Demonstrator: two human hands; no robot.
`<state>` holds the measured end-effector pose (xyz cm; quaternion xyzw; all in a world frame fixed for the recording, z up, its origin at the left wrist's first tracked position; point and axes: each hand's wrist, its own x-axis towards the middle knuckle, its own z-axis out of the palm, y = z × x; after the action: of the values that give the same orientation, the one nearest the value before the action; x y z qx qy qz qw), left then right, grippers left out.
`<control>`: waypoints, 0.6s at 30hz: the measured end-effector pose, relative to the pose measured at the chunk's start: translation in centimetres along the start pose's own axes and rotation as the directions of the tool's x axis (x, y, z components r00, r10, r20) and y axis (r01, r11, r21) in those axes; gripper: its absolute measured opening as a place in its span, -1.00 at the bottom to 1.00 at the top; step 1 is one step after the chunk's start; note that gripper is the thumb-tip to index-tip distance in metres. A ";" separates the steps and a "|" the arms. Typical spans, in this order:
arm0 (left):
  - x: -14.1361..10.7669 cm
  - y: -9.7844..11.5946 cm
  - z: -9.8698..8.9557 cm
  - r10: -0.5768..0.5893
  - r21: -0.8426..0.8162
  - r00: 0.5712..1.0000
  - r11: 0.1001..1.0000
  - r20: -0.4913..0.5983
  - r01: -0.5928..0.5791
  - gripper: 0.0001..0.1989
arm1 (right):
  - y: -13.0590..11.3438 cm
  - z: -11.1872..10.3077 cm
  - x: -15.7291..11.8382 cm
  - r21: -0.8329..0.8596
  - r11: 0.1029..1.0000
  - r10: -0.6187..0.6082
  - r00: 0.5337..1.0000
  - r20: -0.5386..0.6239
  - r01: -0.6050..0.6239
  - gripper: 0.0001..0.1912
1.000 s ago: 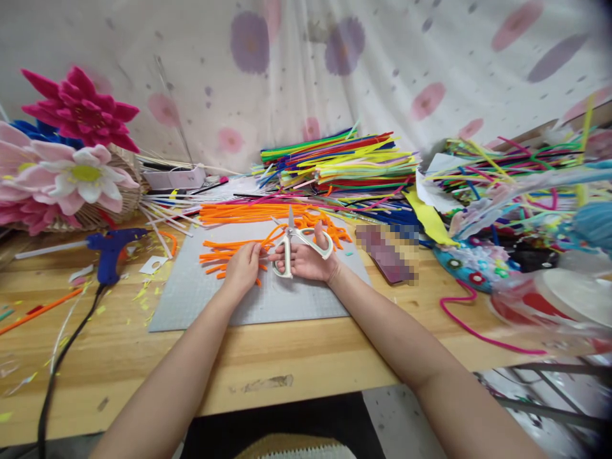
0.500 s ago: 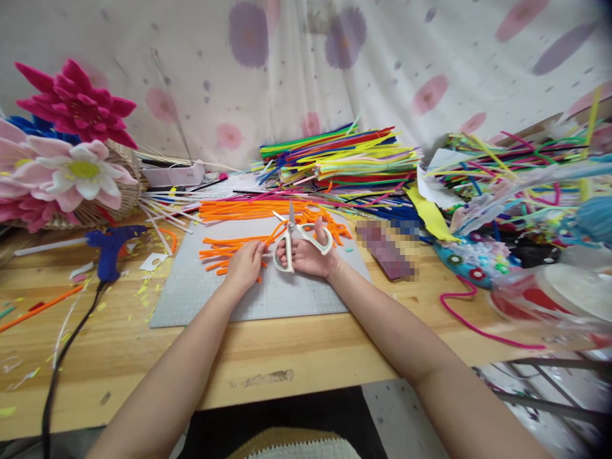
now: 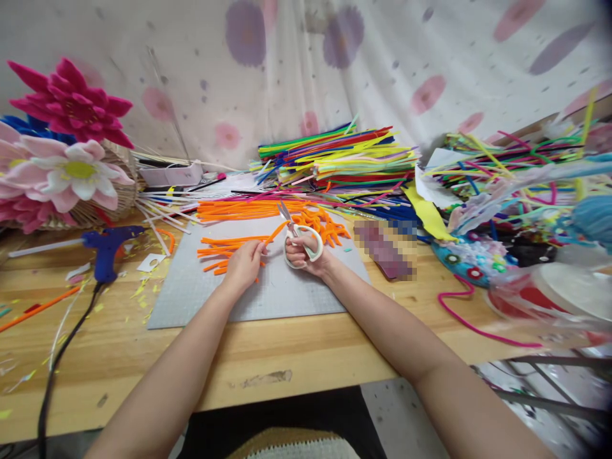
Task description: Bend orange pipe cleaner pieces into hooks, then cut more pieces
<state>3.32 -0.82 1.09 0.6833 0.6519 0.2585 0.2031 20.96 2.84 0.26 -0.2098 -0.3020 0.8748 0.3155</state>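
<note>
My left hand [image 3: 246, 260] pinches an orange pipe cleaner [image 3: 276, 234] that slants up to the right. My right hand [image 3: 306, 252] is wrapped round the white handles of a pair of scissors [image 3: 287, 215], whose blades point up and left by the pipe cleaner's upper end. The blades look nearly closed; whether they touch the pipe cleaner I cannot tell. Beside my left hand lie several short orange pipe cleaners [image 3: 213, 252] on the grey cutting mat [image 3: 191, 299]. Longer orange ones [image 3: 224, 210] lie along the mat's back edge, and bent orange pieces [image 3: 329, 224] sit behind the scissors.
A blue glue gun [image 3: 109, 248] with a black cord lies left, below felt-like flowers [image 3: 79, 169]. Bundles of coloured pipe cleaners [image 3: 344, 156] are heaped at the back. A blurred purple object [image 3: 385, 252] lies right of the mat, with a plastic-wrapped tub [image 3: 568, 290] farther right.
The scissor blades have come from spread apart to nearly closed as my right hand's fingers curled in. My left hand stays almost in place with the orange pipe cleaner.
</note>
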 end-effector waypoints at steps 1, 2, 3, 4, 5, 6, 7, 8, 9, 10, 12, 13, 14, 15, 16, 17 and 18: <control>0.0 0.0 -0.2 0.004 -0.003 1.000 1.000 -0.010 -0.004 -0.68 | 0.0 0.0 0.0 -0.018 1.000 -0.003 1.000 0.005 0.003 -0.82; 0.1 0.0 -0.5 0.006 0.005 1.000 1.000 -0.027 -0.006 -0.68 | 0.0 0.0 -0.1 -0.034 0.999 0.012 1.000 0.020 -0.011 -0.85; 0.1 -0.1 -0.9 0.005 0.024 0.999 1.000 -0.053 -0.004 -0.68 | -0.1 0.1 -0.1 -0.046 0.998 0.038 0.999 0.036 -0.036 -0.87; 0.2 -0.2 -1.4 0.003 0.055 0.996 0.998 -0.087 0.002 -0.68 | -0.1 0.2 -0.3 -0.056 0.996 0.069 0.996 0.050 -0.066 -0.86; 0.4 -0.5 -2.0 -0.006 0.095 0.991 0.995 -0.132 0.019 -0.69 | -0.2 0.3 -0.4 -0.061 0.994 0.096 0.994 0.057 -0.092 -0.84; 0.6 -1.0 -2.6 -0.011 0.128 0.984 0.991 -0.178 0.034 -0.68 | -0.3 0.3 -0.5 -0.063 0.992 0.114 0.992 0.057 -0.110 -0.81; 0.8 -1.6 -3.2 -0.014 0.157 0.974 0.986 -0.226 0.051 -0.68 | -0.4 0.3 -0.5 -0.058 0.992 0.116 0.992 0.049 -0.114 -0.78; 0.9 -2.3 -3.8 -0.024 0.181 0.963 0.981 -0.270 0.075 -0.67 | -0.5 0.3 -0.6 -0.044 0.994 0.101 0.994 0.034 -0.100 -0.77; 1.1 -3.0 -4.3 -0.023 0.207 0.954 0.974 -0.300 0.089 -0.66 | -0.6 0.2 -0.5 -0.022 0.997 0.077 0.997 0.015 -0.077 -0.76; 1.2 -3.8 -4.6 -0.011 0.238 0.949 0.967 -0.315 0.090 -0.65 | -0.6 0.1 -0.5 0.004 0.999 0.051 0.999 -0.006 -0.051 -0.75; 1.4 -5.0 -4.8 0.032 0.314 0.965 0.948 -0.260 0.053 -0.65 | -0.8 -0.3 -0.3 0.058 0.998 -0.005 0.999 -0.049 0.008 -0.73; 1.5 -5.4 -4.8 0.061 0.345 0.973 0.938 -0.223 0.021 -0.67 | -0.8 -0.5 -0.3 0.081 0.996 -0.031 0.998 -0.061 0.036 -0.73; 1.6 -5.7 -4.7 0.088 0.368 0.976 0.930 -0.197 -0.010 -0.67 | -0.9 -0.7 -0.2 0.099 0.993 -0.050 0.996 -0.068 0.057 -0.74; 1.9 -5.7 -4.6 0.108 0.380 0.976 0.925 -0.190 -0.028 -0.66 | -0.9 -0.9 -0.2 0.110 0.991 -0.063 0.995 -0.071 0.071 -0.75; 2.2 -5.6 -4.5 0.120 0.382 0.973 0.923 -0.198 -0.036 -0.64 | -0.9 -1.0 -0.2 0.111 0.990 -0.075 0.995 -0.070 0.083 -0.76; 2.7 -5.4 -4.5 0.124 0.380 0.968 0.924 -0.219 -0.033 -0.63 | -0.8 -1.1 -0.3 0.103 0.990 -0.085 0.994 -0.068 0.092 -0.78; 3.3 -5.1 -4.5 0.121 0.376 0.963 0.926 -0.242 -0.022 -0.63 | -0.7 -1.1 -0.3 0.086 0.991 -0.094 0.993 -0.068 0.099 -0.80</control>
<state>-3.45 2.54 1.77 0.6927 0.6844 0.2259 -0.0262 22.07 3.50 -0.01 -0.2085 -0.2623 0.8639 0.3760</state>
